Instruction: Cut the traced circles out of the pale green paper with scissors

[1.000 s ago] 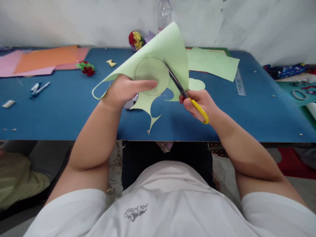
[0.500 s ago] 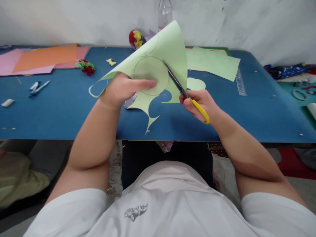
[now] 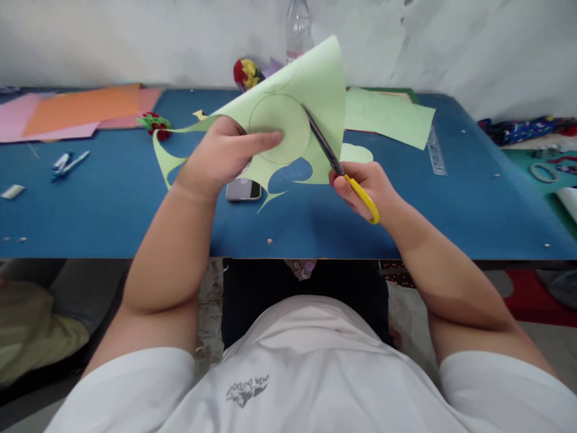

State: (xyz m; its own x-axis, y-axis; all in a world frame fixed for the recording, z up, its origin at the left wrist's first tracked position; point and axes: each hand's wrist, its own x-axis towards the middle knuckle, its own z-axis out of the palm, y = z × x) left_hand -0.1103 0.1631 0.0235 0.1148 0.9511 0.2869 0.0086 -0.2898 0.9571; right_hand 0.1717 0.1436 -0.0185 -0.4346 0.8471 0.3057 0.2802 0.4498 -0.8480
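My left hand point(image 3: 223, 157) is closed on a light green paper sheet point(image 3: 311, 81), thumb on top inside a pencilled circle point(image 3: 279, 127). The sheet is held up above the blue table point(image 3: 112, 198) and has rounded pieces cut out of its lower edge. My right hand point(image 3: 363, 187) grips yellow-handled scissors point(image 3: 338, 165). Their blades lie along the right side of the drawn circle, in the paper. A phone point(image 3: 243, 189) lies flat on the table under the sheet.
More green paper point(image 3: 387, 117) and a clear ruler point(image 3: 436, 151) lie at the back right. Orange and pink sheets point(image 3: 76, 108), pens point(image 3: 67, 162), a small red-green paper flower point(image 3: 155, 123), a coloured paper ball point(image 3: 246, 72) and a bottle point(image 3: 298, 27) are at the back.
My left hand has turned the sheet, lifting its lower points up and leftwards. The phone now shows beneath it. The scissors stay at the circle's right side.
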